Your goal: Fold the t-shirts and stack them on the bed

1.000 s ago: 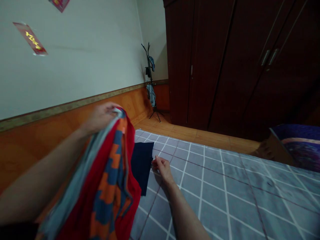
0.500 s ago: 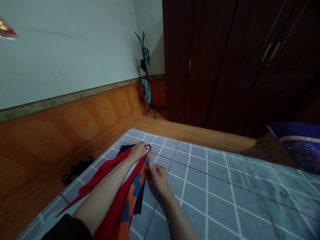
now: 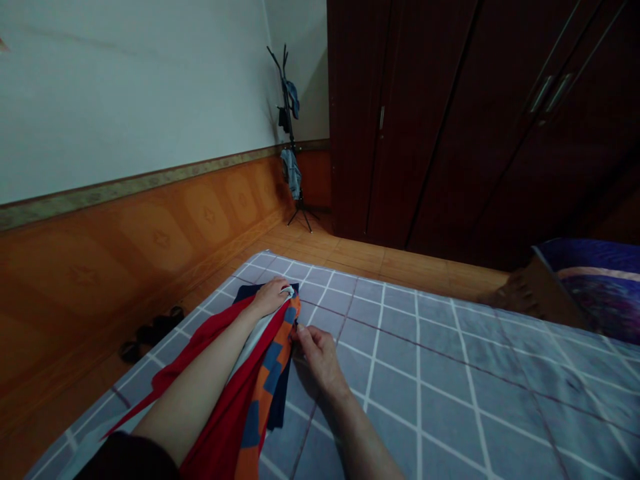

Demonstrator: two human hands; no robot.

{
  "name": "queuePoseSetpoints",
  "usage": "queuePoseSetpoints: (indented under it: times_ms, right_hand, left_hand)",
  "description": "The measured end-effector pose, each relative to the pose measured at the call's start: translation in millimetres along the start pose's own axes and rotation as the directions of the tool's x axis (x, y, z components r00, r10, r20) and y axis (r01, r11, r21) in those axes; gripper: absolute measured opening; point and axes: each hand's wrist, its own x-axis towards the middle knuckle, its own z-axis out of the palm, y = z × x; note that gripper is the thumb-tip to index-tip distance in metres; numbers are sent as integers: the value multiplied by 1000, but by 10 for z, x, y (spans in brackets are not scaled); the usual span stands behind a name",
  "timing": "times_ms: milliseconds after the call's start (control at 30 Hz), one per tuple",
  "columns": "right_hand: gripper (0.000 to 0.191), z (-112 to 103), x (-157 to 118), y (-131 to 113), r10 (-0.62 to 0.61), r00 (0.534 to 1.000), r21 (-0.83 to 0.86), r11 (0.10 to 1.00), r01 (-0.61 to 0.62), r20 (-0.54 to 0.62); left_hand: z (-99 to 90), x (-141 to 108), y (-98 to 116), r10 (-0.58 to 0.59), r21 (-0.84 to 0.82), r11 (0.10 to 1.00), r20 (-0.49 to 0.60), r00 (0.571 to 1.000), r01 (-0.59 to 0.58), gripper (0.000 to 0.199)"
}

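A long red garment (image 3: 235, 403) with a pale inner side and an orange-and-blue patterned stripe lies lengthwise along the left part of a grey checked bedspread (image 3: 397, 387). At its far end my left hand (image 3: 271, 295) rests with the fingers curled over the gathered cloth. My right hand (image 3: 319, 353) is closed, thumb against fingers, pinching the striped edge on the right side. Under the garment lies a dark blue cloth (image 3: 278, 410), showing at the far end and along the right. My left forearm covers part of the red cloth.
The bed's left edge drops to a tiled floor, where dark shoes (image 3: 150, 333) lie. A coat rack (image 3: 291, 133) stands in the far corner beside a dark wooden wardrobe (image 3: 410, 133). At the right, beyond the bed, is a cardboard box (image 3: 560, 290) with purple fabric (image 3: 600, 260).
My left hand has shifted slightly left and away from me with the garment's end, and the orange stripe there lies flatter. My right hand stays almost in place. The view has tilted slightly.
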Motion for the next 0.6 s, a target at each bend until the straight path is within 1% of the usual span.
queuePoseSetpoints:
  times_ms: [100,233,500,600]
  right_hand:
    - [49,0,-5,-4,-6,1000,8,1000,6,19]
    - [50,-3,-4,2,-4,1000,-12,1000,5,20]
    - [52,-9,0,-25,-9,1000,-26,1000,9,17]
    - [53,5,-11,-45,4,1000,-10,1000,-4,-2]
  left_hand:
    - [24,20,-30,-5,25,1000,17,1000,5,18]
    - [18,14,-22,-21,55,998,6,1000,21,19]
    - [-60,-75,171,-38,139,989,-24,999,41,21]
    - [-84,-102,222,-37,168,985,-27,999,41,20]
